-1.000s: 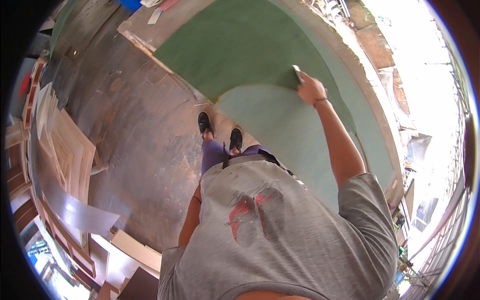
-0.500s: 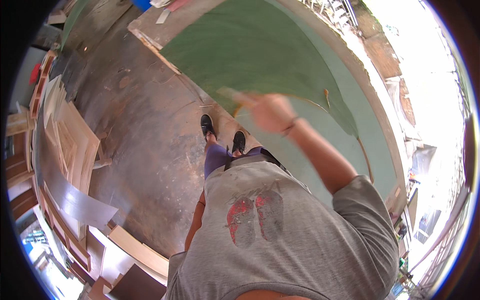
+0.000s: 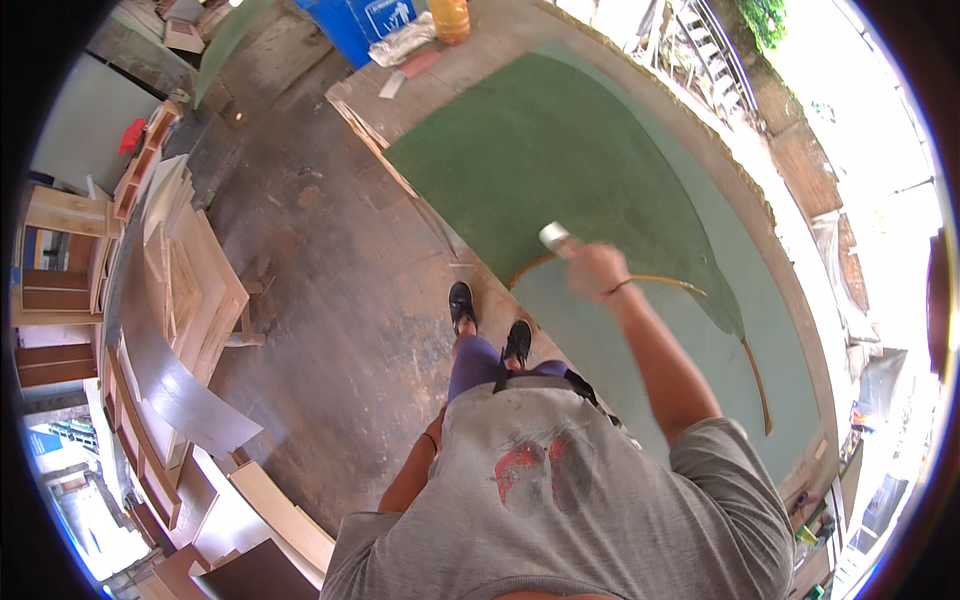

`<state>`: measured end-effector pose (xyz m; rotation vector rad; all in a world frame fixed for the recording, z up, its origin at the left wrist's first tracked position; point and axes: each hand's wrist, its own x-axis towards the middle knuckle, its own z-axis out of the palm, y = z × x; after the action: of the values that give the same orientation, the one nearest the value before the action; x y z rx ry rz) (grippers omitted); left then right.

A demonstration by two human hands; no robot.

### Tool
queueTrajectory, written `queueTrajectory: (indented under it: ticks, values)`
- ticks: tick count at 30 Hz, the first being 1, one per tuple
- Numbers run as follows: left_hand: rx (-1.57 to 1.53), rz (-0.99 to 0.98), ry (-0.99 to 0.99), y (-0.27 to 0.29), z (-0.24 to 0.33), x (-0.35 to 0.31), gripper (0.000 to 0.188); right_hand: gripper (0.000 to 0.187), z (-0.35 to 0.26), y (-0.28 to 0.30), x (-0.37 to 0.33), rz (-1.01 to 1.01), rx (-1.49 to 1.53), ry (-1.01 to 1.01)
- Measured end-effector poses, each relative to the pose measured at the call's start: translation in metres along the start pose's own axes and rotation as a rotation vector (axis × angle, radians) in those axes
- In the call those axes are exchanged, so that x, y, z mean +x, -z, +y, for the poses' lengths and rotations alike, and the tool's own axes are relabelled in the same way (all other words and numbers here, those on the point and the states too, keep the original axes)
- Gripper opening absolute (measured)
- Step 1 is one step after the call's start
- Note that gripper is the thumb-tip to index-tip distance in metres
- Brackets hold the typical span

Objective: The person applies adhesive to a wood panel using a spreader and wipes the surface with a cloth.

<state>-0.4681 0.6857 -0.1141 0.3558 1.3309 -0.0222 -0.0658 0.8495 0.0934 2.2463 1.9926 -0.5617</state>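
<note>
My right hand (image 3: 597,270) is closed round the handle of a flat scraper-like tool (image 3: 553,236), whose pale, shiny end points up and to the left. It is over a large green sheet (image 3: 660,385) lying on a work table. Close under the hand, a thin yellowish-brown strand of what looks like glue (image 3: 670,284) curves across the sheet. Beyond that strand the surface is darker green; on the near side it is paler. A second brown strand (image 3: 757,385) lies at the right. My left hand (image 3: 438,428) hangs by my side, its fingers mostly hidden by my shirt.
At the far end of the table (image 3: 437,98) are an orange container (image 3: 450,20), a crumpled pale wrapper (image 3: 405,42) and a blue bin (image 3: 345,28). Cut wood panels (image 3: 195,280) and a curved grey sheet (image 3: 185,385) stand at the left. My shoes (image 3: 462,305) are by the table edge.
The view has shifted, so the scene sits lower and further right. My right hand stays over the sheet; the tool's end has swung from pointing left to pointing more up-left.
</note>
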Motion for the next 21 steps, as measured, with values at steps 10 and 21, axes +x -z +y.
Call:
queueTrajectory:
  ticks: [10,21]
  values:
    - [0.020,-0.004,-0.061,0.010,-0.002,0.030,0.087,0.035,-0.036,0.061,-0.046,-0.018,0.245,0.036]
    - [0.331,0.096,-0.004,0.051,-0.097,0.047,0.090,0.042,0.212,-0.002,-0.107,0.204,0.212,-0.456]
